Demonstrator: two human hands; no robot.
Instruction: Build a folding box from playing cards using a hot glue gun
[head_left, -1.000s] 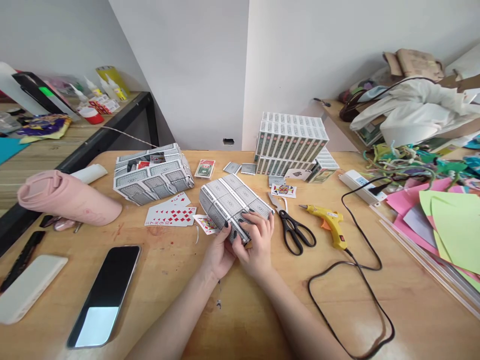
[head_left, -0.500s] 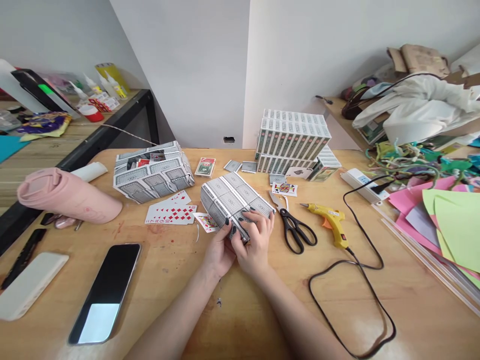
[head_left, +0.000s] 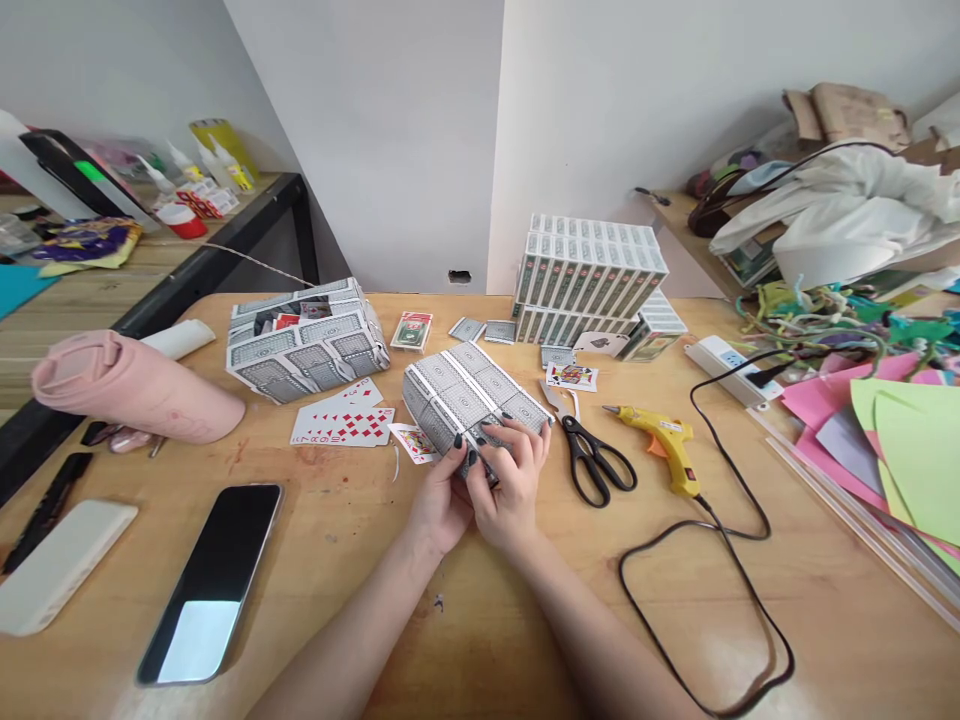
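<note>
A box covered in grey-backed playing cards (head_left: 469, 385) lies at the middle of the table, held at its near end by both hands. My left hand (head_left: 439, 500) grips the near left corner, its thumb on top and its other fingers hidden below. Across the near edge, my right hand (head_left: 510, 480) presses with bent fingers on the card surface. Just left of the box is a face card (head_left: 412, 443), beside a fan of diamond cards (head_left: 345, 425). Black-handled scissors (head_left: 596, 460) lie to the right, near a yellow glue gun (head_left: 660, 440).
A second card-covered box (head_left: 307, 340), with an opening on top, stands back left. Stacked card packs (head_left: 589, 280) rise at the back right. A phone (head_left: 214, 585), a pink roll (head_left: 139, 390) and a white power strip (head_left: 731, 370) lie around. The glue gun's cord loops at right.
The hands and the box keep nearly the same pose. The whole view has shifted very slightly.
</note>
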